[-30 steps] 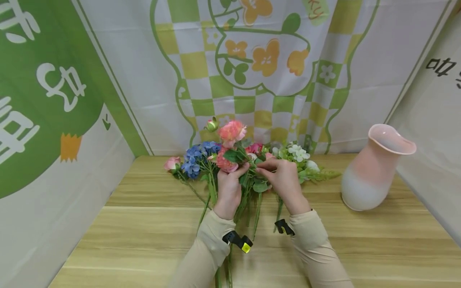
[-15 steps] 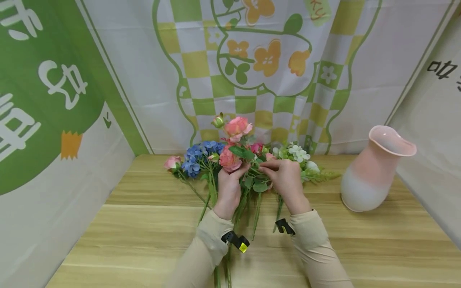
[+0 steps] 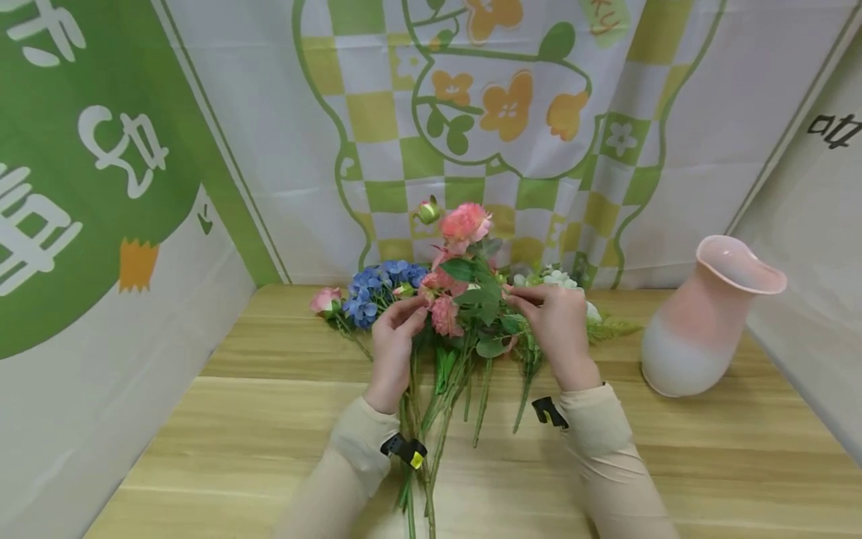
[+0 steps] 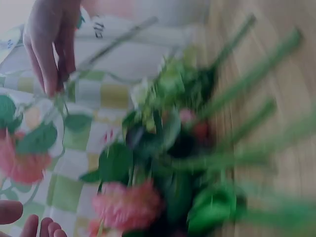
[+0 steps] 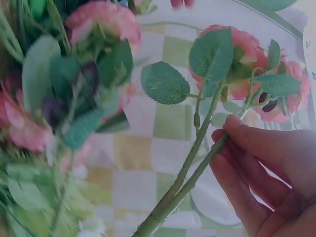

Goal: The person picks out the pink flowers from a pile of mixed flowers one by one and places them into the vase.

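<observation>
My right hand pinches a thin green stem between thumb and fingertips. That stem forks and carries pink peony-like blooms with toothed green leaves. My left hand is at the left of the pink blooms; in the left wrist view its thumb and fingertips stand apart with nothing seen between them. Below, a pile of artificial flowers lies on the table, with a blue hydrangea, a pink rose and white blossoms. Motion blurs the left wrist view.
A pink-and-white vase with a wavy rim stands upright on the wooden table at the right. Several long stems reach toward the front edge. A printed curtain hangs behind.
The left hand has let go of the flower stems and moved left. The right hand has shifted slightly right, still pinching. The upper pink blooms and bud have moved right and up.
</observation>
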The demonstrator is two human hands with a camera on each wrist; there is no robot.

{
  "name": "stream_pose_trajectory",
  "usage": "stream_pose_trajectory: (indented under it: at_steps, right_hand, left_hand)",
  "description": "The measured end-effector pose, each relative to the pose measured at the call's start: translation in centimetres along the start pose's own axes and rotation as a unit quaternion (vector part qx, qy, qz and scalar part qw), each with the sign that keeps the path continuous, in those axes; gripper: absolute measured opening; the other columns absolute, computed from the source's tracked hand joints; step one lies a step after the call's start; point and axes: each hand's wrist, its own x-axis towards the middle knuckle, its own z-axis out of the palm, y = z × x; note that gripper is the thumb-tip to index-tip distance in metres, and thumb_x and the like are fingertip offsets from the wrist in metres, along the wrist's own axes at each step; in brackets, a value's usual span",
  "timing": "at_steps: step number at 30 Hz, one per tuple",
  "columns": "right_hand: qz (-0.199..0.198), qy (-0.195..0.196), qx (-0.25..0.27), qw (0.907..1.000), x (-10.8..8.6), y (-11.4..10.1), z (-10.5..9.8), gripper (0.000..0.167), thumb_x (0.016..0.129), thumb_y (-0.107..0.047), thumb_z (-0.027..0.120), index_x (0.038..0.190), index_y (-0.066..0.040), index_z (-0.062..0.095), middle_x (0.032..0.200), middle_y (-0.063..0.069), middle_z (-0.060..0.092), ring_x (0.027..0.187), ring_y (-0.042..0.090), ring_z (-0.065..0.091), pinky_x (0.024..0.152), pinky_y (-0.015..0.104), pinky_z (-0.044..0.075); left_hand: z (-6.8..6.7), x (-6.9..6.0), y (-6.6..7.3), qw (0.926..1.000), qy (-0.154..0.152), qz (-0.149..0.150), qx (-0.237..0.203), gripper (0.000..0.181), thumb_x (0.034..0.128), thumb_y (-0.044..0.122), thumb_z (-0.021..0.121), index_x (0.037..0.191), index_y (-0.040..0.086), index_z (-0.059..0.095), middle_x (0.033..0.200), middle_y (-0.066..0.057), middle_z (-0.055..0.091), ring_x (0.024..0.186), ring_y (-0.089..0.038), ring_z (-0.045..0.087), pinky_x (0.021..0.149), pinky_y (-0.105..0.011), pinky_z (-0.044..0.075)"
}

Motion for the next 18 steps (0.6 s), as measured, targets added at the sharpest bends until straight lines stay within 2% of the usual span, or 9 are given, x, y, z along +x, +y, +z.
stream_pose_trajectory:
  at_steps: [4,8,12,15,18]
  right_hand:
    - [-0.015,0.026,-0.018,0.9994,1.0,0.6,-1.1,0.015,0.078,-0.020,0.077,0.086,-0.007,0.078,0.078,0.011,0.074,0.065,0.024,0.070,0.060,0.039,0.056]
    - [-0.016,0.037,-0.030,0.9987,2.0,1.3,-2.1,0.015,0.078,-0.019,0.077,0.085,-0.005,0.078,0.078,0.013,0.073,0.066,0.025,0.070,0.062,0.041,0.056]
    - [-0.010,0.048,-0.029,0.9984,3.0,1.8,-3.2,0.015,0.079,-0.018,0.077,0.086,-0.005,0.078,0.080,0.013,0.073,0.068,0.027,0.071,0.065,0.041,0.055]
    - [-0.005,0.056,-0.022,0.9981,3.9,2.0,-4.2,0.014,0.080,-0.017,0.076,0.087,-0.004,0.077,0.081,0.014,0.073,0.069,0.028,0.071,0.066,0.042,0.055]
    - [0.006,0.063,-0.023,0.9977,4.8,2.1,-5.3,0.014,0.081,-0.016,0.076,0.089,-0.005,0.077,0.083,0.014,0.073,0.071,0.028,0.071,0.067,0.041,0.055]
  left_hand:
    - [-1.4,0.4,0.4,0.9941,0.025,0.062,0.086,0.026,0.0922,0.009,0.060,0.115,-0.002,0.062,0.120,-0.017,0.061,0.101,-0.018,0.059,0.087,-0.025,0.049]
    - [-2.8,0.5,0.5,0.9784,0.029,0.109,0.173,0.027,0.0929,0.012,0.060,0.117,0.001,0.062,0.119,-0.016,0.061,0.102,-0.023,0.057,0.087,-0.035,0.048]
    - [-3.9,0.8,0.6,0.9515,0.042,0.143,0.269,0.027,0.0917,0.016,0.062,0.116,0.004,0.063,0.115,-0.017,0.060,0.104,-0.028,0.054,0.087,-0.043,0.045]
    - [-4.7,0.9,0.6,0.9314,0.054,0.167,0.319,0.029,0.0897,0.015,0.064,0.116,0.003,0.064,0.115,-0.017,0.061,0.110,-0.031,0.054,0.092,-0.047,0.043]
    - [-5.3,1.0,0.7,0.9217,0.059,0.178,0.340,0.031,0.0888,0.015,0.065,0.117,0.002,0.063,0.118,-0.016,0.061,0.115,-0.033,0.053,0.097,-0.048,0.040]
